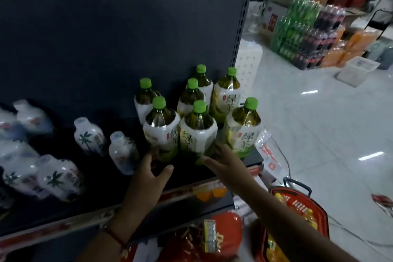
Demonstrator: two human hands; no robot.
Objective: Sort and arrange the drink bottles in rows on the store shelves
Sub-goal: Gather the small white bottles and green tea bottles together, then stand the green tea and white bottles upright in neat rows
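Several green-capped tea bottles stand in rows at the right end of the dark shelf (pixel 106 187). My right hand (pixel 221 160) lies flat against the base of the front middle tea bottle (pixel 197 132), fingers apart. My left hand (pixel 152 168) hovers open just before the front left tea bottle (pixel 161 130), thumb spread, holding nothing. The front right tea bottle (pixel 243 127) stands at the shelf's corner. White coconut-drink bottles (pixel 89 136) stand scattered to the left, one (pixel 122 151) close to my left hand.
A red shopping basket (pixel 297 215) with yellow bottles sits on the floor at lower right. Orange bottles (pixel 210 193) show on the shelf below. Stacked packs of green, dark and orange soda (pixel 306 38) stand across the tiled aisle, beside a white crate (pixel 357 70).
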